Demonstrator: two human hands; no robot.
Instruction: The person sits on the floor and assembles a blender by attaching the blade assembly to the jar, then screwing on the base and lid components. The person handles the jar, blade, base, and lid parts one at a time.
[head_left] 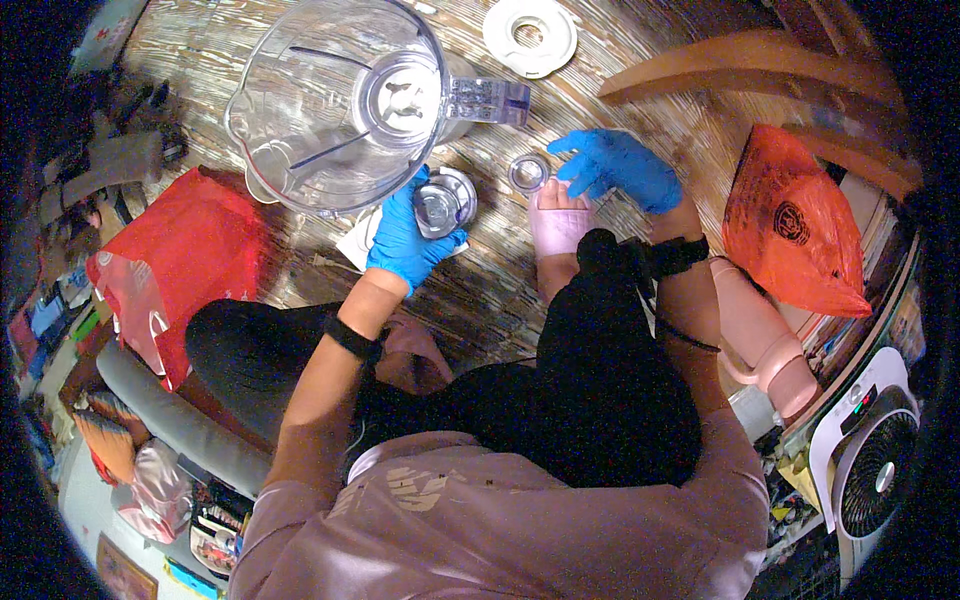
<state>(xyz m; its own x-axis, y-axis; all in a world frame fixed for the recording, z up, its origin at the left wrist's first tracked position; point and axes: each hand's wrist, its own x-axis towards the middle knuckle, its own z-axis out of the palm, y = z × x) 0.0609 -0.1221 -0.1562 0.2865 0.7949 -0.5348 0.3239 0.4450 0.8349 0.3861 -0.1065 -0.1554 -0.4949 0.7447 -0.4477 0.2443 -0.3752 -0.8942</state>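
My mauve shirt [560,530] is nearest the camera, then my black trousers [620,400]. My gloved left hand [405,235] curls round a small clear cup [444,205] — thumb and fingers either side, probably to steady it. My right hand [630,170] is empty, fingers loosely spread above my foot [562,230] in its open-toed pink sock; a small clear ring [528,173] lies just beside the toes. Beyond, the big clear jug [340,100] seems upright, handle turned right — perhaps for easy reach. A white lid [553,45] sits farther off on the wood-grained floor [480,310].
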